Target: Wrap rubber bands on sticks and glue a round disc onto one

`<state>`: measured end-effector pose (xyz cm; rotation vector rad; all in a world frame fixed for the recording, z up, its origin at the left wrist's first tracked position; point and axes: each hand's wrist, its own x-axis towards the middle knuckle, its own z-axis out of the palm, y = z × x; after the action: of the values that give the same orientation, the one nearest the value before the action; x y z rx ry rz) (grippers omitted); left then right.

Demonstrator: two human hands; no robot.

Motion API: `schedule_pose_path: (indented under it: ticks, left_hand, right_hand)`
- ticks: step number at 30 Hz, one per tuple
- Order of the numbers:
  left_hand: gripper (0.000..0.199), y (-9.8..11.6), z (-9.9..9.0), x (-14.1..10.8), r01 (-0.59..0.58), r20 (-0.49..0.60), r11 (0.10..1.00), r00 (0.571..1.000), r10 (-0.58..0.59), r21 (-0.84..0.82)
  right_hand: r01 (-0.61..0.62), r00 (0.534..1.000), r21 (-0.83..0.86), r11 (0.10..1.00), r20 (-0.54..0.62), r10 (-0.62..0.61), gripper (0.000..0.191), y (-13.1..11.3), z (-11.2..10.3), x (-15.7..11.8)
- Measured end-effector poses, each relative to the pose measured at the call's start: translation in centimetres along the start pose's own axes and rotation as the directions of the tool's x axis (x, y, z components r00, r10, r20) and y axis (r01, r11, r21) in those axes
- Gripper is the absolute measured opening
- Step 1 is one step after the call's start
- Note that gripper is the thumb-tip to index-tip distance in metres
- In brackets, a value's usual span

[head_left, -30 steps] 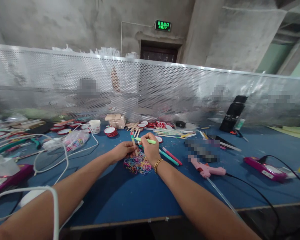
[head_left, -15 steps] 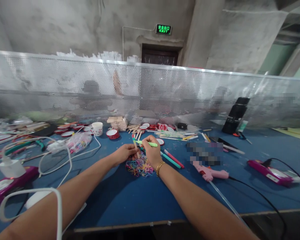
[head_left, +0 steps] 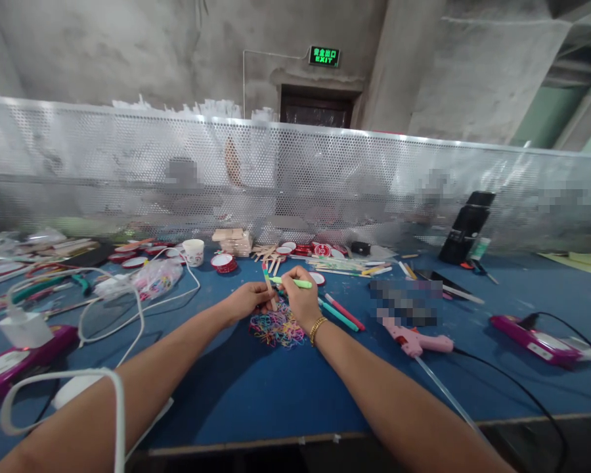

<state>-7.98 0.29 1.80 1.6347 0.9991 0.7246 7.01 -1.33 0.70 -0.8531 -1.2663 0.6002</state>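
My left hand point(head_left: 250, 300) is closed on a wooden craft stick point(head_left: 270, 287), which stands tilted and carries red and green colour near its upper end. In my right hand point(head_left: 299, 295) is a light green marker pen point(head_left: 303, 284), its tip pointing left at the coloured part of the stick. Whether the tip touches the wood is too small to tell. Below both hands lies a tangled heap of coloured rubber bands point(head_left: 278, 328). To the right of my right hand rest a teal marker point(head_left: 339, 314) and a red marker point(head_left: 345, 311).
A pink glue gun point(head_left: 416, 340) with a black cord lies to the right. White cables point(head_left: 140, 315) loop over the left side. A paper cup point(head_left: 194, 252), a stack of wooden pieces point(head_left: 232, 242) and red-rimmed discs point(head_left: 223, 263) stand behind. A perforated metal screen point(head_left: 177, 177) closes off the back.
The whole view has shifted very slightly. Both hands keep their hold on the craft stick and the green marker pen, with no other clear movement.
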Motion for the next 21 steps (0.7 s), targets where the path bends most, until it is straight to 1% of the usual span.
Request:
schedule_pose_path:
  ticks: [3, 5, 11, 15, 18, 21]
  left_hand:
    - [0.043, 0.10, 0.00, -0.02, 0.003, -0.002, 1.000, 1.000, -0.003, 0.002]
    - [0.042, 0.20, 0.02, -0.06, 0.002, -0.007, 1.000, 1.000, -0.002, 0.014]
    - [0.043, 0.17, 0.09, -0.11, -0.010, 0.006, 0.999, 1.000, 0.010, 0.039]
    - [0.046, -0.06, 0.04, 0.01, -0.011, -0.013, 0.998, 1.000, 0.012, 0.059]
    - [0.047, -0.17, 0.03, 0.08, -0.019, -0.001, 0.998, 1.000, 0.019, 0.066]
    - [0.048, -0.19, 0.09, 0.08, -0.022, 0.012, 0.998, 1.000, 0.022, 0.066]
  right_hand:
    - [-0.024, 0.999, 0.005, 1.000, -0.032, 0.025, 0.013, 0.05, -0.07, 0.14]
    - [-0.030, 0.999, 0.017, 0.999, -0.032, 0.031, 0.013, -0.03, -0.06, 0.13]
    - [-0.026, 0.999, 0.049, 0.998, 0.036, 0.024, 0.010, -0.36, 0.23, -0.29]
    - [-0.013, 1.000, -0.009, 1.000, -0.002, 0.013, 0.012, -0.06, 0.08, -0.15]
    - [-0.023, 0.999, -0.045, 0.999, -0.042, 0.021, 0.013, 0.00, -0.06, -0.03]
    - [-0.028, 1.000, -0.024, 0.999, -0.011, 0.028, 0.012, -0.21, -0.04, -0.11]
